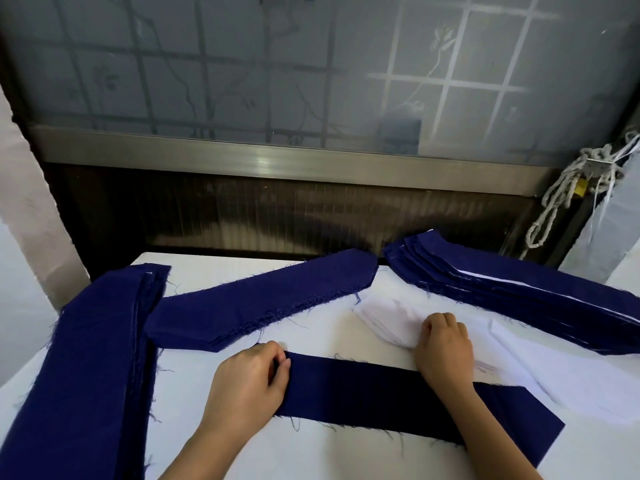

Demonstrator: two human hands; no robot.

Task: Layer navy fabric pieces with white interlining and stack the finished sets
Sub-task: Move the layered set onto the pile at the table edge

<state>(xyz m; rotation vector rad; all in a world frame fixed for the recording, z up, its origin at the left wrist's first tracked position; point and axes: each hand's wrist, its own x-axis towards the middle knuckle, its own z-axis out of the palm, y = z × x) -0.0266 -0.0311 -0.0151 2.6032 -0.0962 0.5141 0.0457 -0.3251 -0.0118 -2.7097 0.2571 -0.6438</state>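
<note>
A single navy strip (374, 393) lies flat across the white table (214, 271) in front of me. My left hand (247, 386) pinches its left end between thumb and curled fingers. My right hand (445, 348) reaches over the strip, and its curled fingers grip the top sheet of the white interlining pile (519, 362) behind it. A stack of navy pieces (263, 299) lies diagonally at centre left. Another long navy stack (97, 362) runs down the left side. The layered sets, navy with white edges showing, are stacked (502, 285) at the back right.
A frosted window with a metal frame (277, 157) and a dark panel stands behind the table. A knotted rope (568, 192) hangs at the right, next to a grey sheet (609, 230). The table's far edge lies just behind the stacks.
</note>
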